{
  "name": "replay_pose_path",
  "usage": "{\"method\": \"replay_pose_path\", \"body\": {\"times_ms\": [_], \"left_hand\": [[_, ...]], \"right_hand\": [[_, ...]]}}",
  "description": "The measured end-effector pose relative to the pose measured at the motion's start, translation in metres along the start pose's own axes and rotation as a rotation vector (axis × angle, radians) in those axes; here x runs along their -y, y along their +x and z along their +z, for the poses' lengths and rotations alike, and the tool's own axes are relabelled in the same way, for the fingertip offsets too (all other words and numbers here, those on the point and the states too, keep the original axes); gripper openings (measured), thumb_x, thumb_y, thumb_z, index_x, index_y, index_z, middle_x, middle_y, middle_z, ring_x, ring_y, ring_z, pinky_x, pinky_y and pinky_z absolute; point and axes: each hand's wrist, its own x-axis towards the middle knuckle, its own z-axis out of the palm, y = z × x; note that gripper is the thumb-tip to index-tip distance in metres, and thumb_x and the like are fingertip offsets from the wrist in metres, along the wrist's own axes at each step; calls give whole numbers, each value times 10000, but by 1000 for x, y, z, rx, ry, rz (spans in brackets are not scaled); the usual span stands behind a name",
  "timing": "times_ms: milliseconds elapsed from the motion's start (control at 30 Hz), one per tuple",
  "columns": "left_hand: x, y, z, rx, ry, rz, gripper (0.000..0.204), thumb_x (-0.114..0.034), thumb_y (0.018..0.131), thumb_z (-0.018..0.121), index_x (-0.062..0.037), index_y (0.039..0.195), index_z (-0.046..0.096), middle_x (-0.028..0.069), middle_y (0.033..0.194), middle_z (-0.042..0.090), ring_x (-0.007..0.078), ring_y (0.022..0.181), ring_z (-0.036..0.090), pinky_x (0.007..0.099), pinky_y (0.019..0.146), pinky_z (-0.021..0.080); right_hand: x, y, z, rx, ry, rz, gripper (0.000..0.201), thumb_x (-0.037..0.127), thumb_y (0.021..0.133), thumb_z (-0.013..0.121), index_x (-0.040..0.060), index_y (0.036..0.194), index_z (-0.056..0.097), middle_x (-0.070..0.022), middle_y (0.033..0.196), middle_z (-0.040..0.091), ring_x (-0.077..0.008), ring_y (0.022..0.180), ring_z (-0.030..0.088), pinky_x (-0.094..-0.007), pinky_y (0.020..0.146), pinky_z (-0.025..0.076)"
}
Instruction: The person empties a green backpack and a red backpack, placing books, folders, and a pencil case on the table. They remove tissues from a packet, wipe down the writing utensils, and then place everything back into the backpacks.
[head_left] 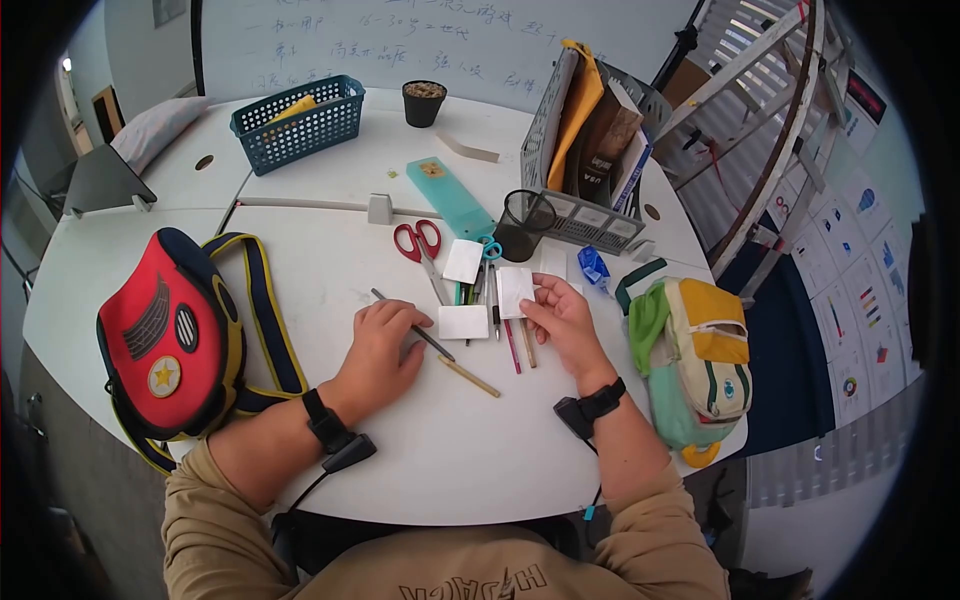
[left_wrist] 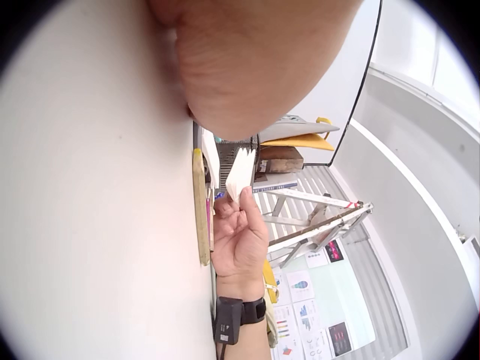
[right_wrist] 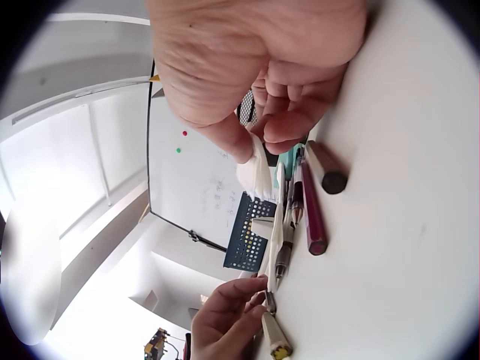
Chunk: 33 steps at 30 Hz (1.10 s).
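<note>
The left hand (head_left: pixel 385 345) rests low on the table, its curled fingers round a dark grey pen (head_left: pixel 433 343); a tan pencil-like stick (head_left: pixel 470 378) lies by the pen's end. The right hand (head_left: pixel 567 325) pinches a small white folded paper (head_left: pixel 515 292) between thumb and fingers, over several pens. In the right wrist view, the paper (right_wrist: pixel 256 174) shows layered edges beneath the thumb. Two other white papers (head_left: pixel 462 261) (head_left: pixel 463 322) lie on the pens. Red scissors (head_left: pixel 428 250) and blue-handled scissors (head_left: pixel 490 248) are behind. The left wrist view hides the left fingertips.
A mesh cup (head_left: pixel 522 232), teal case (head_left: pixel 450 198) and grey book holder (head_left: pixel 590 215) stand or lie farther back. A red bag (head_left: pixel 170 330) is left; a colourful bag (head_left: pixel 690 365) and blue packet (head_left: pixel 593 267) are right. Behind are a teal basket (head_left: pixel 300 135) and plant pot (head_left: pixel 423 105).
</note>
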Motion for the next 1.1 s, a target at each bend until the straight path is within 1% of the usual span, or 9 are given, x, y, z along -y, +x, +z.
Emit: {"method": "replay_pose_path", "body": {"times_ms": [233,333,567,667,733,833,933,1033,1100], "left_hand": [[-12,5,-7,-8,-79,46,366,-46,941,822,-76,1275,676,92,1274,714,321,1309,635,467,1180,420],[-11,4,-6,4,-135,54,385,-77,963,833,-73,1312,671,94,1283,722,304,1305,643,456,1179,431],[-20,-2,-11,60,-281,-3,468,-165,994,847,-11,1397,664,120,1325,745,265,1262,678,437,1175,463],[-20,-3,-11,76,-356,-59,428,-235,1026,832,-30,1376,696,107,1268,782,284,1253,634,443,1109,498],[-15,-2,-7,120,-339,-101,391,-187,1055,799,2,1374,672,117,1185,784,251,1131,702,396,1038,543],[-10,-2,-3,125,-369,-167,300,-157,1102,748,23,1325,660,104,1104,782,206,1024,740,336,962,570],[-8,-2,-1,55,-519,-283,222,-151,1142,690,11,1284,639,78,1111,766,162,987,730,302,923,567],[-11,0,0,-35,-749,-378,191,-154,1169,640,-11,1290,602,58,1139,742,128,961,705,297,883,561],[-7,0,4,-85,-864,-397,203,-157,1183,602,-40,1345,567,35,1141,712,99,926,654,288,830,537]], "right_hand": [[-3,-5,4,154,105,-55,234,55,1048,814,3,1229,676,-40,995,736,-48,732,621,-201,541,425],[5,-12,11,220,79,0,194,24,1057,778,7,1218,672,-30,982,730,-59,663,610,-205,532,433],[12,-32,44,352,-11,12,226,57,1037,840,3,1212,708,-21,997,747,-55,830,686,-222,677,545],[3,-36,52,397,-58,-20,226,42,1035,839,7,1227,726,-8,1029,757,-46,884,695,-215,733,560],[3,-39,55,418,-117,-50,220,15,1039,826,7,1236,727,-12,1059,770,-53,918,715,-212,783,583],[7,-39,54,401,-186,-71,207,29,1060,807,-13,1247,727,-26,1101,768,-55,964,715,-218,802,586],[-6,-27,51,187,-250,-214,295,113,1023,861,29,1280,745,16,1064,755,-50,884,665,-211,727,522],[17,-31,51,2,-650,-402,361,127,993,874,19,1309,737,-64,1183,742,-170,1011,688,-292,837,565],[13,-30,50,3,-741,-482,390,130,973,881,15,1316,734,-104,1270,701,-258,1139,650,-352,941,559]]}}
